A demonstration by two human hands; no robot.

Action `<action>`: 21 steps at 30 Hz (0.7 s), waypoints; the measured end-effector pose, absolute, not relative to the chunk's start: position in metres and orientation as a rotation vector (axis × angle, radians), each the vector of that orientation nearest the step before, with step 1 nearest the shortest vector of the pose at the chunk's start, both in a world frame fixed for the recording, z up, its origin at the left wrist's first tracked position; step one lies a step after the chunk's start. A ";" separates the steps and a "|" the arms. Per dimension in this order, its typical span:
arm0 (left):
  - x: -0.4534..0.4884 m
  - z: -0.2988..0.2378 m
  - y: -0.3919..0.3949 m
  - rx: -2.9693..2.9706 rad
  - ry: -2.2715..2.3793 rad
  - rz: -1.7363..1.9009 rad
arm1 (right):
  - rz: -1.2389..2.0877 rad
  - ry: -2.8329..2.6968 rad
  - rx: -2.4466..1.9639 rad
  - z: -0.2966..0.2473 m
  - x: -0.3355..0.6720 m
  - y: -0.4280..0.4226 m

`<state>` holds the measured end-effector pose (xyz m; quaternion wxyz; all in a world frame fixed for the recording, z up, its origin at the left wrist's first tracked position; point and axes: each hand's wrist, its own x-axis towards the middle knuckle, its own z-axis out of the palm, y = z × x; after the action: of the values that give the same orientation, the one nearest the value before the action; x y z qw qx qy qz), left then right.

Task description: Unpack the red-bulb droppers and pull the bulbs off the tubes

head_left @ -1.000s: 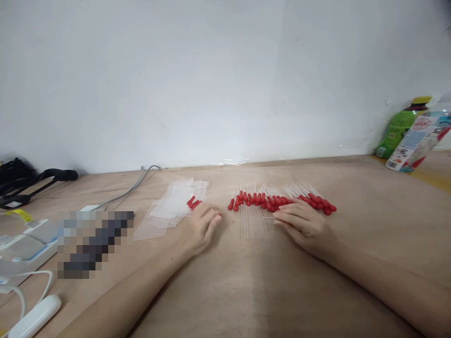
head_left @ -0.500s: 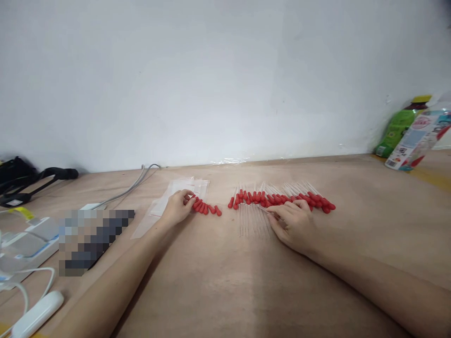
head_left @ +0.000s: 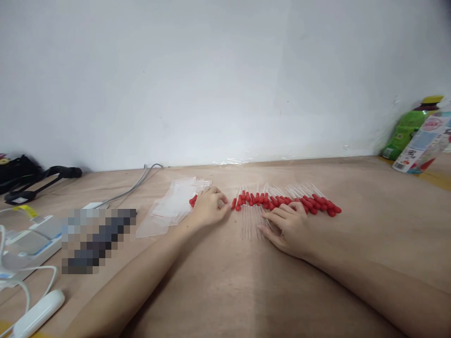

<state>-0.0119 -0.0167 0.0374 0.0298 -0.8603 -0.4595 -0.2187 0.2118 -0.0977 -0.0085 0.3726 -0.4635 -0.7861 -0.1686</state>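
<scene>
My left hand (head_left: pixel 212 206) hovers low over the table, fingers bent and apart, hiding most of a small group of loose red rubber bulbs (head_left: pixel 193 200). Its fingertips are just left of a long row of glass droppers fitted with red bulbs (head_left: pixel 313 203), their clear tips pointing toward the wall. In front of that row lie several bare glass tubes (head_left: pixel 249 223), side by side. My right hand (head_left: pixel 287 227) rests at the right end of these tubes, thumb and fingers spread over them. Nothing shows pinched in either hand.
Clear plastic zip bags (head_left: pixel 169 206) lie flat left of my left hand. Farther left are a blurred-out dark object (head_left: pixel 100 241), a white power strip (head_left: pixel 38 244) with cables, and a black strap-like object (head_left: pixel 45 183). A green bottle (head_left: pixel 405 131) and a carton-like labelled bottle (head_left: pixel 419 145) stand back right.
My left hand has moved right, from the loose red bulbs' left end to over them near the dropper row. My right hand's fingers have spread from the tube they pinched.
</scene>
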 end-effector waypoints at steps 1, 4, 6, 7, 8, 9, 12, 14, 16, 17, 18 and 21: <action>-0.008 0.036 -0.017 -2.654 -1.427 -0.654 | -0.405 -2.045 -1.189 -0.007 0.211 -0.100; -0.002 0.033 -0.018 -2.663 -1.460 -0.642 | -0.341 -2.124 -1.182 -0.003 0.212 -0.104; -0.001 0.030 -0.019 -2.654 -1.478 -0.666 | -0.318 -2.148 -1.185 -0.001 0.212 -0.105; 0.000 0.029 -0.019 -2.644 -1.487 -0.679 | -0.313 -2.151 -1.189 -0.001 0.212 -0.105; 0.000 0.028 -0.019 -2.628 -1.499 -0.695 | -0.306 -2.152 -1.197 -0.002 0.212 -0.105; 0.001 0.028 -0.019 -2.605 -1.511 -0.720 | -0.296 -2.151 -1.207 -0.002 0.212 -0.105; -0.001 0.030 -0.019 -2.507 -1.553 -0.833 | -0.267 -2.119 -1.225 -0.004 0.213 -0.103; -0.005 0.032 -0.021 -2.451 -1.555 -0.906 | -0.256 -2.094 -1.215 -0.005 0.214 -0.102; -0.010 0.032 -0.025 -2.423 -1.518 -0.953 | -0.253 -2.094 -1.196 -0.005 0.215 -0.101; -0.014 0.032 -0.028 -2.413 -1.482 -0.973 | -0.255 -2.102 -1.186 -0.006 0.216 -0.100; -0.017 0.031 -0.032 -2.407 -1.436 -0.991 | -0.260 -2.111 -1.178 -0.006 0.216 -0.100; -0.027 0.024 -0.046 -2.427 -1.265 -1.038 | -0.300 -2.089 -1.179 -0.007 0.217 -0.098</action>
<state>-0.0266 -0.0459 0.0238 0.1069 -0.8244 -0.4297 -0.3525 0.2170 -0.0983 -0.0069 0.3541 -0.4560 -0.8082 -0.1161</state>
